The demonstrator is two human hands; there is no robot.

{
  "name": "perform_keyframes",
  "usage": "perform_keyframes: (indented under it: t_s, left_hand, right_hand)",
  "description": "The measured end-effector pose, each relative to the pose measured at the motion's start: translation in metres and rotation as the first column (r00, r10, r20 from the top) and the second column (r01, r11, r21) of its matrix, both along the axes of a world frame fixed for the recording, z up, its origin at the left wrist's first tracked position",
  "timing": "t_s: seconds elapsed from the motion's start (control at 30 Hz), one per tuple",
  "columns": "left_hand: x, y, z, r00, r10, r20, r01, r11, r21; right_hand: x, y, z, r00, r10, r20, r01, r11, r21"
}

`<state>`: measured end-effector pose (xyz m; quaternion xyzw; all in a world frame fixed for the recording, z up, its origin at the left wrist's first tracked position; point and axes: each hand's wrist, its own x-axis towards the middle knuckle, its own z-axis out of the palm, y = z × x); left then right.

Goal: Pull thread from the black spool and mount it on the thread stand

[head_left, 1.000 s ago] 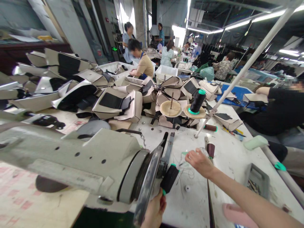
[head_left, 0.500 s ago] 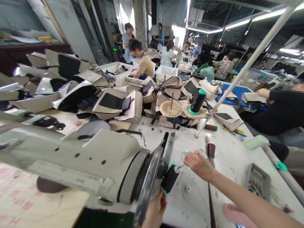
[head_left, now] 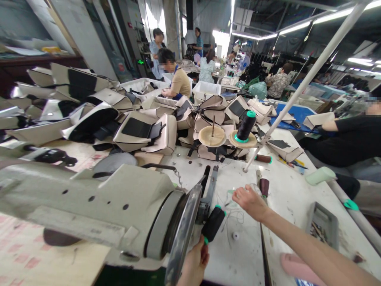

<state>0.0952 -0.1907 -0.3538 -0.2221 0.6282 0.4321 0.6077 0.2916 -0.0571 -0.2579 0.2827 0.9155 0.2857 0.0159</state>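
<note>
- The sewing machine (head_left: pixel 89 206) stands left on the table (head_left: pixel 285 190).
- A thread cone (head_left: pixel 245 126) sits behind, beside a heap of covers (head_left: pixel 139 127).
- A tray (head_left: pixel 323 222) lies right.

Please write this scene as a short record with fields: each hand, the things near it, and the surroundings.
left hand: holds the black thread spool from below, beside the sewing machine's handwheel
right hand: over the white table, fingers in loose thread; grip unclear
near right hand: dark red spool
behind: black cone on thread stand, beige and black sewn covers
surroundings: other people at work
</note>
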Motion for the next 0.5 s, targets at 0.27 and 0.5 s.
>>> perform_keyframes:
  t_s: [0.27,0.5]
  left_hand:
    - [0.001,0.001,0.003,1.000,0.005,0.021,-0.005,1.000,-0.002]
    - [0.002,0.003,0.002,0.998,0.031,0.048,-0.031,1.000,-0.004]
  right_hand:
    - [-0.002,-0.016,0.016,0.999,0.043,-0.001,-0.043,0.999,-0.008]
    - [-0.003,-0.014,-0.001,0.998,0.068,-0.005,-0.068,0.997,-0.023]
